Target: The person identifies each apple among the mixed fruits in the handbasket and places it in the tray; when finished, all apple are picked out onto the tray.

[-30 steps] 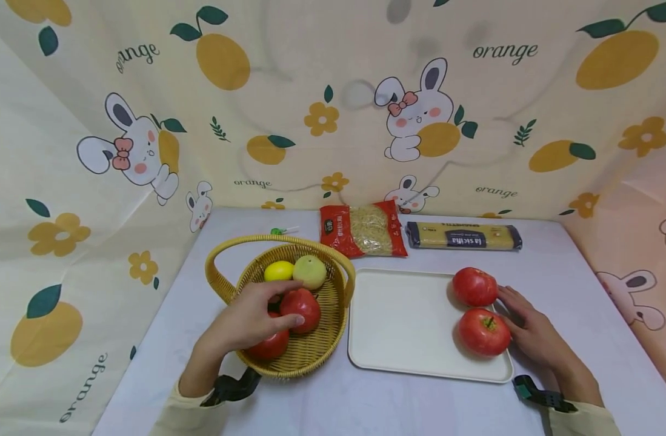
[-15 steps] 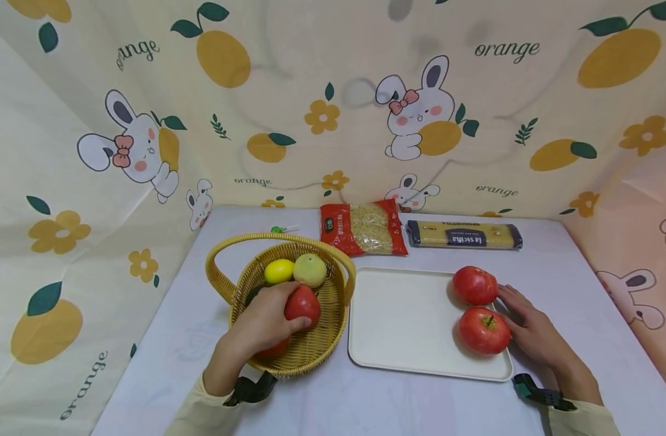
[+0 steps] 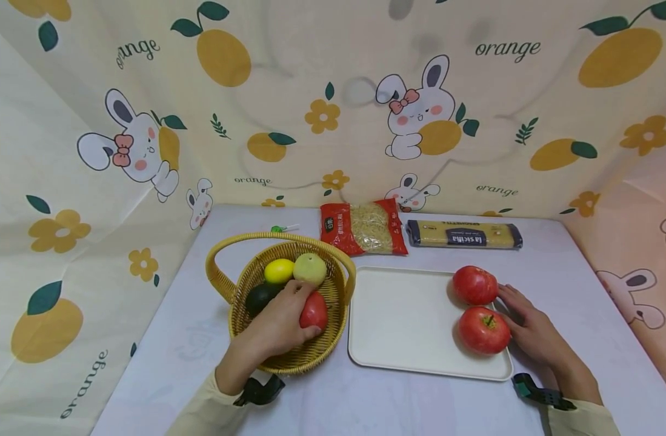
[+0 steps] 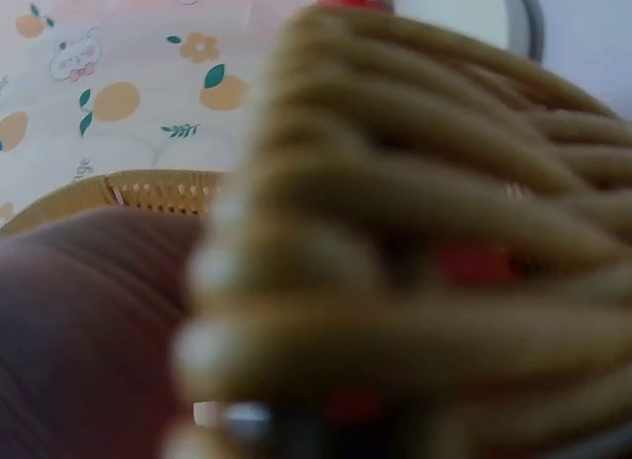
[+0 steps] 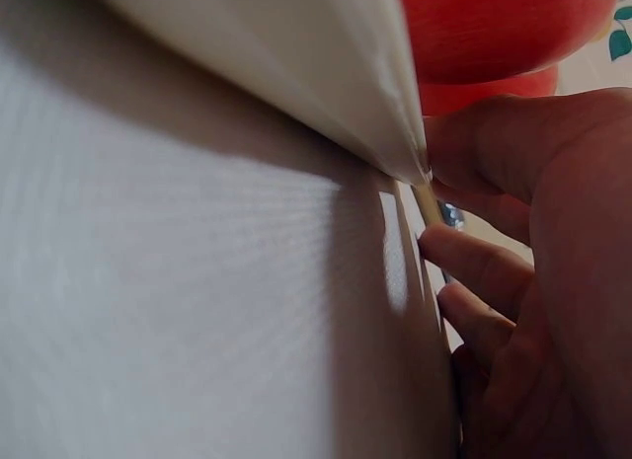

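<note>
In the head view, my left hand (image 3: 278,320) reaches into a wicker basket (image 3: 300,367) and grips a red apple (image 3: 314,311), fingers over its far side and thumb on its near side. A dark green avocado (image 3: 260,298), a yellow lemon (image 3: 279,270) and a pale green round fruit (image 3: 309,269) lie beyond it. The left wrist view is mostly blurred basket weave (image 4: 415,192). My right hand (image 3: 540,330) rests at the right rim of a white tray (image 3: 403,321), fingers extended, beside two red apples (image 3: 483,330) on the tray.
Behind the tray lie a red pasta bag (image 3: 363,227) and a spaghetti pack (image 3: 465,234). A small green item with a white stick (image 3: 285,229) lies behind the basket. The basket's tall handle (image 3: 280,236) arches over its far side. Printed cloth (image 3: 322,79) stands behind.
My left hand has shifted right inside the basket, carrying the apple slightly right. The avocado has come into view, while the other red apple there is now covered. My right hand has stayed put.
</note>
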The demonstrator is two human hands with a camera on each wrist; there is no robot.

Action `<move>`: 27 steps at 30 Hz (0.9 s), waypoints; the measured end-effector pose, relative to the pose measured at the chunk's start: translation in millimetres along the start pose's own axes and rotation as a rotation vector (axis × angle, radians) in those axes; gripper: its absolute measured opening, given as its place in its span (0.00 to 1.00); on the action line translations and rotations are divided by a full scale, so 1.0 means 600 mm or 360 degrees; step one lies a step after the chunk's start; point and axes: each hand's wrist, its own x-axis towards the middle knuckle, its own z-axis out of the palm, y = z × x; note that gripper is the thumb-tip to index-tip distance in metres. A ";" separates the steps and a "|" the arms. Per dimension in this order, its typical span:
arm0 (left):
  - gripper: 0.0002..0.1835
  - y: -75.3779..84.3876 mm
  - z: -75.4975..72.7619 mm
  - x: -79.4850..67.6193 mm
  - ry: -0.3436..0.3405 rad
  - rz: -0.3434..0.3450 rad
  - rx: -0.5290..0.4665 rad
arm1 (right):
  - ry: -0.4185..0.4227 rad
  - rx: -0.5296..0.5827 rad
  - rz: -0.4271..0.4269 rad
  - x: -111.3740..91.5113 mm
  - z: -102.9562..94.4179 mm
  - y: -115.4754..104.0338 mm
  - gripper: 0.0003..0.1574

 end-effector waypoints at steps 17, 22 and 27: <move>0.49 0.005 -0.019 -0.012 0.0208 0.0011 -0.0145 | -0.0019 0.0027 0.0032 -0.002 0.000 -0.007 0.47; 0.48 0.009 -0.037 -0.022 0.0259 0.0072 -0.0366 | -0.0024 0.0047 0.0036 -0.003 0.001 -0.006 0.47; 0.47 0.010 -0.045 -0.030 0.0226 0.0268 -0.0564 | -0.0020 0.0043 0.0022 -0.003 0.001 -0.006 0.47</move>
